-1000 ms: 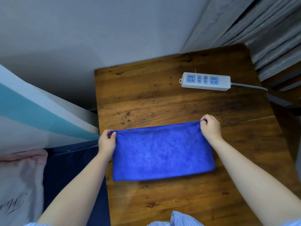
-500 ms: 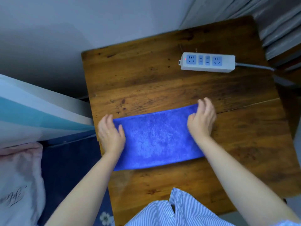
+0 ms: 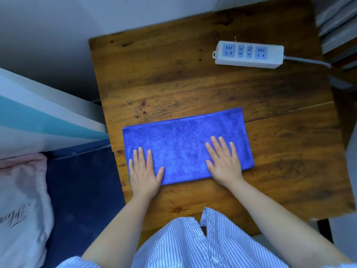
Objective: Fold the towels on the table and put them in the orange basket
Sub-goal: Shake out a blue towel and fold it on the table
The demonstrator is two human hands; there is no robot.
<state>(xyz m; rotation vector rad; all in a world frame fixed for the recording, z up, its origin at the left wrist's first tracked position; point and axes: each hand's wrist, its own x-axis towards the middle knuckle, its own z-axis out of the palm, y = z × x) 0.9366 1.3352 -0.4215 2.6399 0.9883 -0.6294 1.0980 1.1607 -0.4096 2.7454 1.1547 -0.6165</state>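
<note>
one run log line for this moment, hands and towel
stage: smoothing folded towel | left hand: flat on blue towel | right hand: flat on towel | towel: on wooden table | orange basket: not in view

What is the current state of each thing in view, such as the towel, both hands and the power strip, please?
Blue terry towel: folded into a long rectangle, lying flat on the table.
Left hand: open, fingers straight, pressing the towel's left end.
Right hand: open, flat on the towel's right part.
White power strip: red indicator lit, sockets empty.
Brown wooden table: bearing the towel and the strip.
</note>
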